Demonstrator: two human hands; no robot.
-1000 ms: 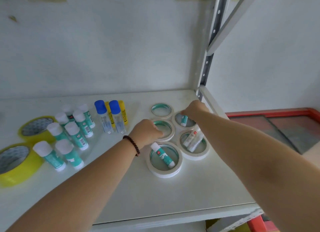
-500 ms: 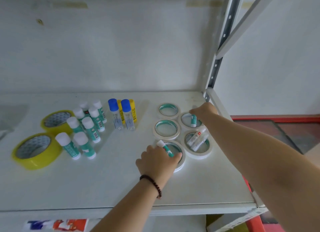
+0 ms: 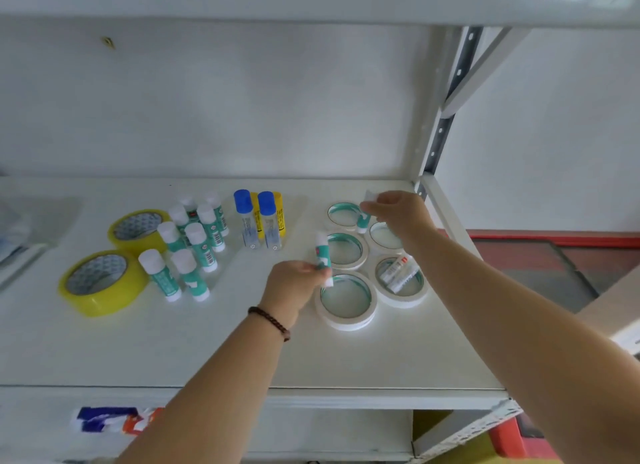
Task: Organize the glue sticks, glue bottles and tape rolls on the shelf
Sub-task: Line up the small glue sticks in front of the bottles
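The shelf [image 3: 214,352], a flat white metal board, bears three sorted groups. At 9 o'clock lie two yellow tape rolls [image 3: 104,283], glossy wide hoops laid flat, so they cannot roll. At 10 o'clock stand teal glue sticks [image 3: 194,252], white-capped cylinders, packed upright, probably to save room. At 12 o'clock stand four glue bottles [image 3: 259,221], two blue-capped clear tubes before two yellow ones. At 2 o'clock five white tape rings [image 3: 346,300] lie flat, thin matte hoops; the 3 o'clock ring cups two loose white sticks [image 3: 398,273]. The left hand [image 3: 294,287] pinches one teal stick [image 3: 322,255] upright, clear of the nearest ring; the likely destination is the 10 o'clock group. The right hand [image 3: 401,214] grips a second stick [image 3: 363,221] above the rear rings, fingers closed.
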